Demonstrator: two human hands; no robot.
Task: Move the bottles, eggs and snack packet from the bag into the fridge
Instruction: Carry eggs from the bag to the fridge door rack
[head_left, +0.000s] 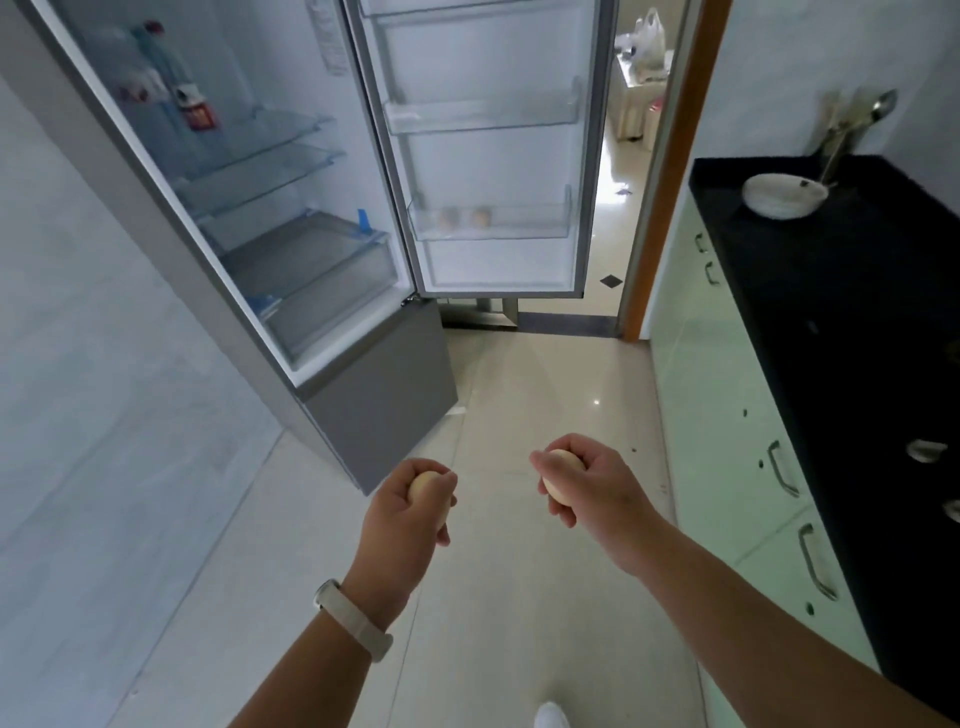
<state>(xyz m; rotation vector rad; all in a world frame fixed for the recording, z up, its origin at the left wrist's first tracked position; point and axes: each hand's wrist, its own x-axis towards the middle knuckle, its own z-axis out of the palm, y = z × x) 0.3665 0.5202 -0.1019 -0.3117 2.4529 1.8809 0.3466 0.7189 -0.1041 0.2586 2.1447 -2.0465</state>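
Observation:
My left hand is closed around a pale brown egg, held low over the floor in front of the fridge. A second egg sits in my right hand, level with the left one. The fridge stands open ahead on the left, its door swung wide. Two eggs lie in the lowest door shelf. Bottles and a red-labelled item show on the upper shelf inside. A white plastic bag stands far off in the room beyond the doorway.
A black counter with pale green cabinets runs along the right, carrying a white bowl and a utensil holder. A wooden door frame stands right of the fridge door. Glossy tiled floor lies ahead.

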